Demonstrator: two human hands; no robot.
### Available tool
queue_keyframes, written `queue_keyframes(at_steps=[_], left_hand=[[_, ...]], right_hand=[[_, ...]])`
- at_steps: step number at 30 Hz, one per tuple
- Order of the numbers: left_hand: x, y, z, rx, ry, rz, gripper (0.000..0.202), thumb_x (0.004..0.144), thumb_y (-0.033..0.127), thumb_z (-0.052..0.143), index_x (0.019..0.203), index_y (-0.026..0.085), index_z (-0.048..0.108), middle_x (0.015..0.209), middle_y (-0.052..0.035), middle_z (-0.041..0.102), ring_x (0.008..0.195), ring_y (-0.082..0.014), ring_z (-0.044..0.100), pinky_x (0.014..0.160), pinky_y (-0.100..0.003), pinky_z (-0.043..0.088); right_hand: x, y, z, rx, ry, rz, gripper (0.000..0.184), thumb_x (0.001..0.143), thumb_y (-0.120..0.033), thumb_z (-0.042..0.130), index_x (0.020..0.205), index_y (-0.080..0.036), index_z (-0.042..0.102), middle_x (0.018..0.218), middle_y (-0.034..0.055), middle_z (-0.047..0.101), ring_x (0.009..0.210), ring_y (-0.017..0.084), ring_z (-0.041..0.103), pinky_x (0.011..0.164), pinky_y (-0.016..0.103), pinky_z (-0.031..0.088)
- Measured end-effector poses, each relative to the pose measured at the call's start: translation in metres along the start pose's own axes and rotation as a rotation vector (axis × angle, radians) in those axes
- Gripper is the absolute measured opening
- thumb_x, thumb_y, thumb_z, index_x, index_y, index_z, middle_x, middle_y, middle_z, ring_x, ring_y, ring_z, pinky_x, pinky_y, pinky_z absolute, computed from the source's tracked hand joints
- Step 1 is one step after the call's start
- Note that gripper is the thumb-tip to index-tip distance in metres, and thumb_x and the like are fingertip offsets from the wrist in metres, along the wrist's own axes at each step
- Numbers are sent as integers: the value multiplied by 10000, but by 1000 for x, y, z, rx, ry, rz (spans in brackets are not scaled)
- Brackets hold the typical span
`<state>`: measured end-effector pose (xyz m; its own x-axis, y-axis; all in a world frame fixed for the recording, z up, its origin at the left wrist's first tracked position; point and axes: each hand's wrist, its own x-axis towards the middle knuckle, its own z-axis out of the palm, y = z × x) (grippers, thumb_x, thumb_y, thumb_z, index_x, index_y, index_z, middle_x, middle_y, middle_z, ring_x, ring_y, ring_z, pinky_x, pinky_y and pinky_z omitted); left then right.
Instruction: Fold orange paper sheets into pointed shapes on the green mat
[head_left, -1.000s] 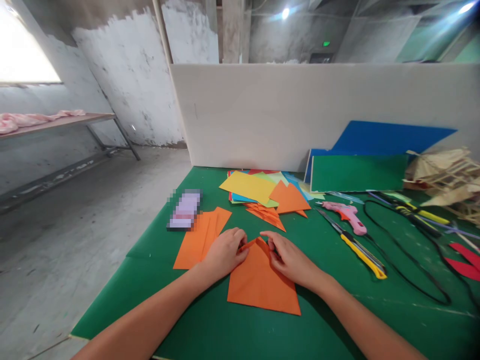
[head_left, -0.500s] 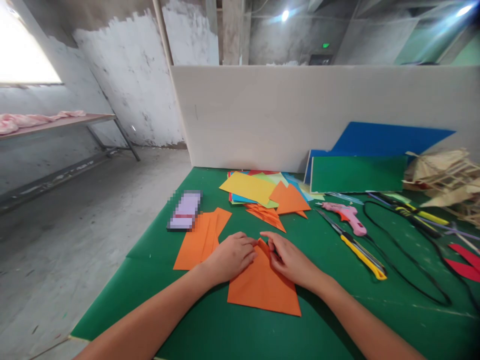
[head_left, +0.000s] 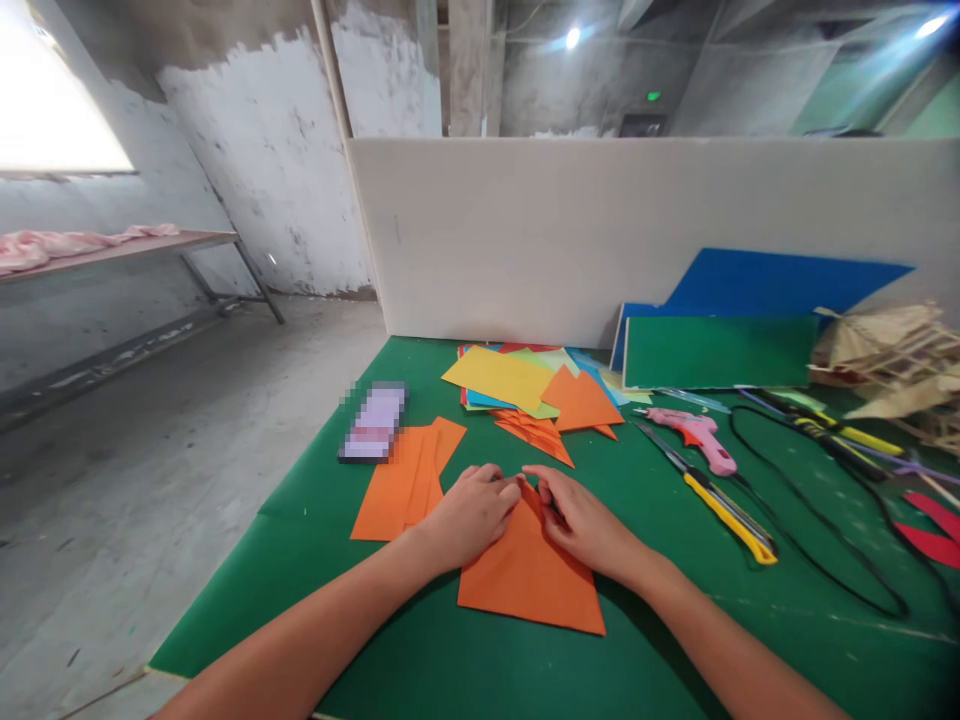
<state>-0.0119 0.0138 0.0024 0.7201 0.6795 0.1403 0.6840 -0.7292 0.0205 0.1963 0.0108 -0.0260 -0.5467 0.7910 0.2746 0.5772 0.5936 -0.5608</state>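
A folded sheet of orange paper lies on the green tabletop in front of me, its wide edge towards me. My left hand rests over its left side, fingers bent and pressed together at the far point of the paper. From the other side my right hand holds the same point, index finger stretched forward and the others curled at the paper's edge. The fingertips of both hands nearly meet there, hiding the tip. More orange paper, with creases, lies left of my left hand.
Beyond my hands are a stack of coloured paper and folded orange pieces. To the right lie a yellow utility knife, a pink glue gun with a black cord, and pliers. A phone lies at the left; a white board stands behind.
My left fingers have shifted slightly at the paper's far point, the thumb now nearer the tip. My right hand stays almost where it was. The whole view has moved very slightly.
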Motion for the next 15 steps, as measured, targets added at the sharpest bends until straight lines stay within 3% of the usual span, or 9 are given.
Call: queue_keyframes(at_steps=[5,10,15], left_hand=[[-5,-3,0,-53,57,52,147,901,181,503,821,169,625,1027,-69,675,967,-222,518,832,-368,426],[-7,-8,1,-144,130,79,178,905,155,489,826,173,647,1028,-48,683,941,-203,539,838,-354,432],[-5,-8,3,-148,136,84,160,900,158,501,813,159,635,973,-65,675,947,-204,553,843,-350,447]], right_hand=[[0,-2,-3,-28,23,-20,553,830,-84,443,1351,-240,345,1017,65,558,1017,216,553,910,411,479],[3,-8,-6,-112,-4,-37,383,850,-81,430,1200,-221,497,1051,87,566,1006,228,553,864,396,498],[5,-10,-7,-216,-20,-68,375,856,-84,425,1201,-201,513,1038,99,578,995,244,556,852,412,504]])
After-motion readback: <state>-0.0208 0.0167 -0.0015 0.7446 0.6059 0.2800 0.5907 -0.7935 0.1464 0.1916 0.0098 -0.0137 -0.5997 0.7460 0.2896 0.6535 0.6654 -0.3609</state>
